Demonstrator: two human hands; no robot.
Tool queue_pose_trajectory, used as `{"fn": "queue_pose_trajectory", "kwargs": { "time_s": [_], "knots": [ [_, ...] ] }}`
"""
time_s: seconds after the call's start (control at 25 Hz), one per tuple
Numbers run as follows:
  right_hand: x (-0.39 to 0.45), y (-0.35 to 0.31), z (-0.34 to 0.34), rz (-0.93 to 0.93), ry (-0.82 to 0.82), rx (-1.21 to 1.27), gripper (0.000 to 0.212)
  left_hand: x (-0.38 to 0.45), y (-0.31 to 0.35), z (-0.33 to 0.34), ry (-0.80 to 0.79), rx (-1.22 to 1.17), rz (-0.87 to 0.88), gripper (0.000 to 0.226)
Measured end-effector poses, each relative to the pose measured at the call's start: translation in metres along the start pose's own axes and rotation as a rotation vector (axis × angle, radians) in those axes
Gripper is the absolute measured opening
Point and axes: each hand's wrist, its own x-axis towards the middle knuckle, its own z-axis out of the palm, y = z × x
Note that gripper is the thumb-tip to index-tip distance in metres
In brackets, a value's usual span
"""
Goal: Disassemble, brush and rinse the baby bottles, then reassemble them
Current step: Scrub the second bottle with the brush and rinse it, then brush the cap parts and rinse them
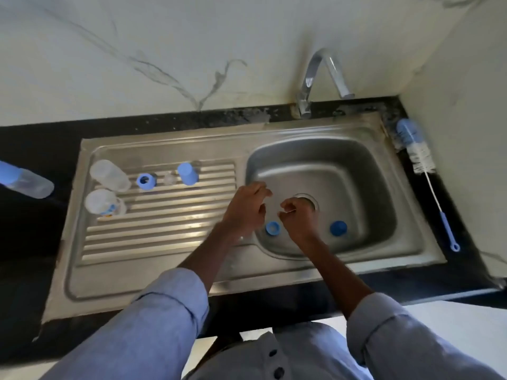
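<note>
Bottle parts are drying left of the left hand [247, 212]; both hands are hovering, loosely curled, apparently empty. Two blue rings, one [272, 228] between the hands and one [338, 228] right of the right hand [297, 218], are waiting; reassembly is pending.

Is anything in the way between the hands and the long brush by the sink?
Nothing visible blocks it. The brush lies on the dark counter past the sink's right rim, and only the open basin lies between it and the right hand.

Over the steel sink basin [356, 171], left hand [244, 212] and right hand [297, 219] loosely curled, apart; blue collar ring [272, 228] and blue cap [338, 228] below; bottle brush [422, 160] on counter.
</note>
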Motion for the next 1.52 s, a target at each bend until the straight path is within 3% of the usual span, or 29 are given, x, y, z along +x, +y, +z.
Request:
{"fn": "queue_pose_trajectory", "kwargs": {
  "time_s": [0.12, 0.24, 0.4, 0.52, 0.64, 0.8, 0.92, 1.08, 1.24, 1.4, 1.52],
  "knots": [
    [0.02, 0.022, 0.01, -0.062, -0.278, -0.269, 0.038, -0.004, -0.002, 0.021, -0.083, 0.247, -0.012, 0.051],
    [0.037, 0.034, 0.028, -0.198, -0.45, -0.522, 0.054, -0.001, -0.002, 0.027, -0.072, 0.353, -0.037, 0.056],
    [0.048, 0.049, 0.056, -0.36, -0.635, -0.706, 0.047, 0.001, -0.003, 0.033, -0.04, 0.393, -0.058, 0.051],
    [0.051, 0.059, 0.064, -0.391, -0.619, -0.716, 0.035, 0.0, -0.005, 0.035, -0.006, 0.396, -0.058, 0.045],
    [0.057, 0.063, 0.061, -0.373, -0.61, -0.718, 0.036, 0.001, -0.005, 0.034, 0.012, 0.395, -0.055, 0.042],
    [0.06, 0.067, 0.045, -0.218, -0.608, -0.76, 0.046, 0.001, -0.002, 0.033, 0.015, 0.39, -0.067, 0.039],
    [0.063, 0.072, 0.031, -0.158, -0.54, -0.769, 0.039, 0.001, -0.001, 0.033, 0.024, 0.388, -0.062, 0.038],
    [0.062, 0.065, 0.011, -0.259, -0.418, -0.589, 0.037, 0.0, 0.003, 0.03, -0.011, 0.391, -0.088, 0.038],
    [0.068, 0.031, -0.028, -0.149, -0.126, -0.077, 0.038, 0.009, 0.01, 0.025, -0.004, 0.32, -0.145, 0.035],
    [0.082, -0.011, -0.084, -0.071, 0.146, 0.3, 0.035, 0.056, 0.037, 0.002, 0.124, 0.122, -0.237, 0.03],
    [0.089, -0.038, -0.117, -0.086, 0.165, 0.506, 0.036, 0.099, 0.069, -0.02, 0.204, -0.04, -0.306, 0.028]
  ]
}}
